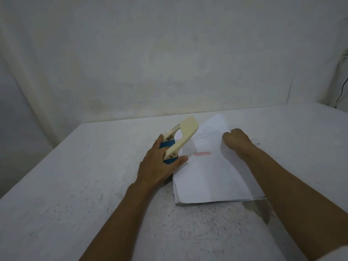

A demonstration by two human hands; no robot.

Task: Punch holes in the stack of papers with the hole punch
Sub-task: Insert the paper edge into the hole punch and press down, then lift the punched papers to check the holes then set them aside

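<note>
A stack of white papers (209, 178) lies on the table, its top sheet stamped "REJECTED" in red. Along the stack's left edge sits the hole punch (180, 137), with a cream lever raised at an angle over a blue base. My left hand (160, 166) grips the punch around its blue base, thumb resting on the paper's edge. My right hand (235, 141) is closed on the stack's right edge near the far corner, holding the sheets there. The punch's slot is hidden behind the lever and my fingers.
The white table (75, 185) is scuffed and stretches wide to the left and in front. Its back edge meets a draped white backdrop (169, 63). A thin black cable (341, 95) hangs at the far right.
</note>
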